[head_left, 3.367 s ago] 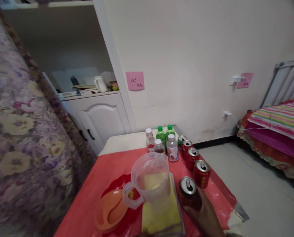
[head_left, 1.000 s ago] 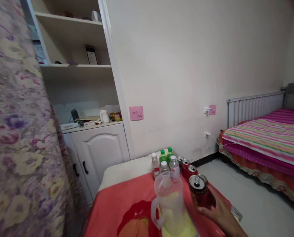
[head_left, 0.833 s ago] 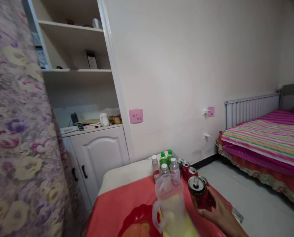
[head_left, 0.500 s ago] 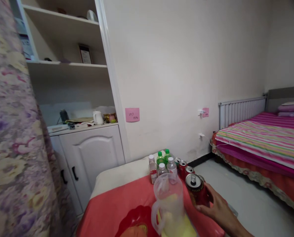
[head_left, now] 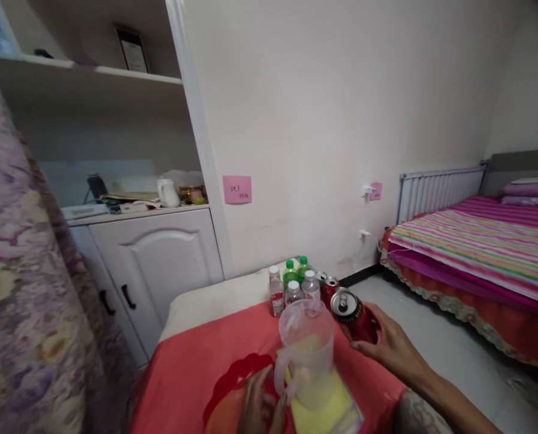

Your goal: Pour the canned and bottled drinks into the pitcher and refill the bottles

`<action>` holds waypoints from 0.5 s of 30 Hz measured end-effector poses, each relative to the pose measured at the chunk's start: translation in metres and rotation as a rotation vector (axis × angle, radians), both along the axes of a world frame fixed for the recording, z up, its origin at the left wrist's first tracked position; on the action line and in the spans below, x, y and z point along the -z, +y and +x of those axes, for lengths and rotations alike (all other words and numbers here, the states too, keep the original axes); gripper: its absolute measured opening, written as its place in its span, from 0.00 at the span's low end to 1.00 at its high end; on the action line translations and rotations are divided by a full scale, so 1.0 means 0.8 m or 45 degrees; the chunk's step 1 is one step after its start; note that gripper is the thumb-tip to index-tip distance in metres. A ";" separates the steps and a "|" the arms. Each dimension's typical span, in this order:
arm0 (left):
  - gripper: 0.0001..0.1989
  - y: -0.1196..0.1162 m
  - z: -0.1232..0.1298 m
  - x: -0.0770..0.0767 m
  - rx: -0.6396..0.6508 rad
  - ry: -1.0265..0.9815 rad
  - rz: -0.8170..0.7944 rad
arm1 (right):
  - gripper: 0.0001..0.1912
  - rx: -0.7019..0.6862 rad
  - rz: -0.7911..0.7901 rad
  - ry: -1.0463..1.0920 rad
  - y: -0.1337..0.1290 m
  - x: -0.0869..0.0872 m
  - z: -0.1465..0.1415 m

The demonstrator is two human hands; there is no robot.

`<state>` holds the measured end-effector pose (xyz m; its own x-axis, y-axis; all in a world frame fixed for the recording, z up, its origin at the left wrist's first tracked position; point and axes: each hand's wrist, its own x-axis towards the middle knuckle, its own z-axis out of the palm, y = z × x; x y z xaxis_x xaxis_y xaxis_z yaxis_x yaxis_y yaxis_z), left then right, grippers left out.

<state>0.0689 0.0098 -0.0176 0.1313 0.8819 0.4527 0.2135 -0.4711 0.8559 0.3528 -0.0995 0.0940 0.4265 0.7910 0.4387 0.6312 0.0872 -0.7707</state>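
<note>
My right hand (head_left: 386, 337) is wrapped round a dark red drink can (head_left: 359, 322), which is tilted with its opened top toward the camera. Left of it on the table stands a frosted plastic pitcher (head_left: 309, 355), its handle facing left. Close by that handle, my left hand (head_left: 262, 401) has come in from the bottom edge with loosely bent fingers apart, holding nothing visible. It partly covers a red scalloped tray (head_left: 228, 380) with something orange in it. Beneath the pitcher lies a yellow mat or packet (head_left: 327, 416); I cannot tell which.
Behind the pitcher stand several bottles, including a clear one (head_left: 311, 286) and a green one (head_left: 289, 274), beside another red can (head_left: 329, 289). A red cloth (head_left: 191, 349) covers the table against the wall. A cabinet (head_left: 164, 247) is at left, a bed (head_left: 472, 241) at right.
My left hand has entered beside the pitcher's handle. My right hand has raised the can slightly and tilted it more toward the left. The view has dipped downward.
</note>
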 end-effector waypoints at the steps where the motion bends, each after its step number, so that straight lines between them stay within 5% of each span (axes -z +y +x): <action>1: 0.29 -0.002 0.002 0.004 0.036 0.006 -0.040 | 0.34 -0.002 -0.005 -0.033 0.001 -0.001 0.004; 8: 0.30 -0.009 0.007 0.016 0.216 -0.013 -0.198 | 0.34 -0.017 -0.056 -0.249 0.007 -0.009 0.018; 15: 0.25 -0.007 -0.004 -0.011 0.297 0.130 -0.200 | 0.35 -0.046 -0.137 -0.330 0.009 -0.025 0.014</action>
<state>0.0653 0.0040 -0.0085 0.3766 0.8807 0.2872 0.2041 -0.3813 0.9016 0.3640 -0.0925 0.1141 0.2818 0.8514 0.4424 0.8066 0.0396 -0.5898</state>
